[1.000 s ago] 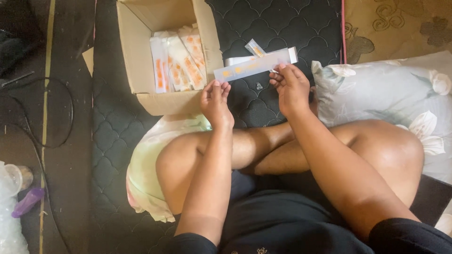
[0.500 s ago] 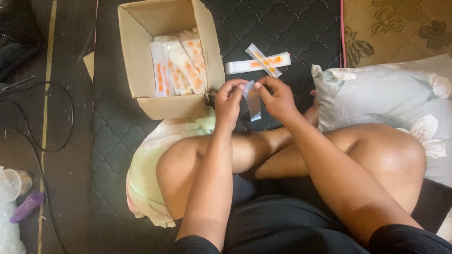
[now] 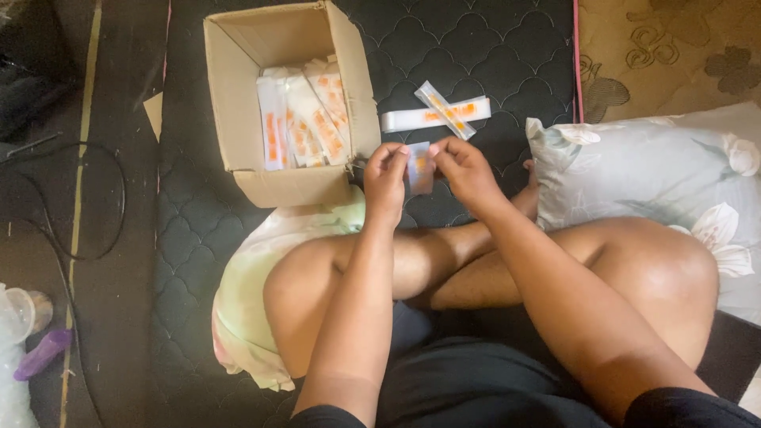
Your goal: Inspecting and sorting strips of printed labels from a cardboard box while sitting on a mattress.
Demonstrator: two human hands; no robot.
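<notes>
My left hand [image 3: 386,176] and my right hand [image 3: 464,168] pinch the two upper corners of a small white-and-orange sachet [image 3: 419,166], held upright between them above my crossed legs. Just left of my hands stands an open cardboard box [image 3: 238,95] with several long white-and-orange sachets [image 3: 305,119] lying inside. Beyond my hands, on the dark quilted mat [image 3: 491,47], two more long sachets [image 3: 438,112] lie crossed over each other.
A floral pillow [image 3: 658,166] lies at the right beside my knee. A pale green cloth [image 3: 254,269] sits under my left leg. Black cables [image 3: 87,198], a clear plastic container [image 3: 20,313] and a purple object [image 3: 43,353] lie on the floor at left.
A second ago my hands held a long sachet stretched out flat, farther up. They have drawn in closer together, and the piece between them now looks short and hangs upright.
</notes>
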